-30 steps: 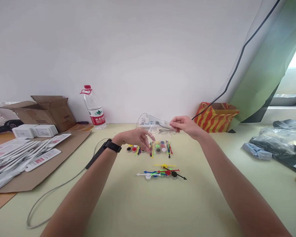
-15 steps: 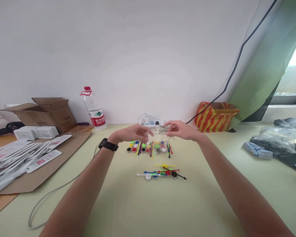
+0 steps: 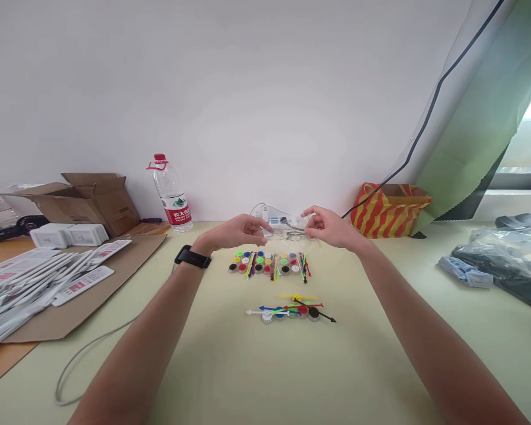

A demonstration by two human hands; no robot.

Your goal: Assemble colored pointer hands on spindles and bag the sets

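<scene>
Beyond the coloured parts, my two hands face each other over the table with a thin clear plastic bag point(image 3: 287, 237) between them. My left hand point(image 3: 241, 231), wearing a black watch on its wrist, has its thumb and fingers curved at the bag's left side. On the right side, my right hand point(image 3: 330, 226) pinches the bag. Below it lie rows of small round coloured caps point(image 3: 259, 268) with bundles of coloured plastic arrows point(image 3: 273, 268) among them. Closer to me is a loose group of round bases point(image 3: 314, 314) and arrows point(image 3: 328, 318) in white, blue, green, red, yellow and black.
A power strip point(image 3: 272, 216) stands by the wall behind the bag. At left are a water bottle point(image 3: 176, 200), a cardboard box point(image 3: 97, 206) and a pile of white packets point(image 3: 39, 289). A striped bag point(image 3: 387, 211) and plastic-wrapped items point(image 3: 491, 254) are at right.
My right hand has shifted slightly right and up, and my left thumb and index finger have parted somewhat. The arrows and bases lie as before; the view has shifted a little.
</scene>
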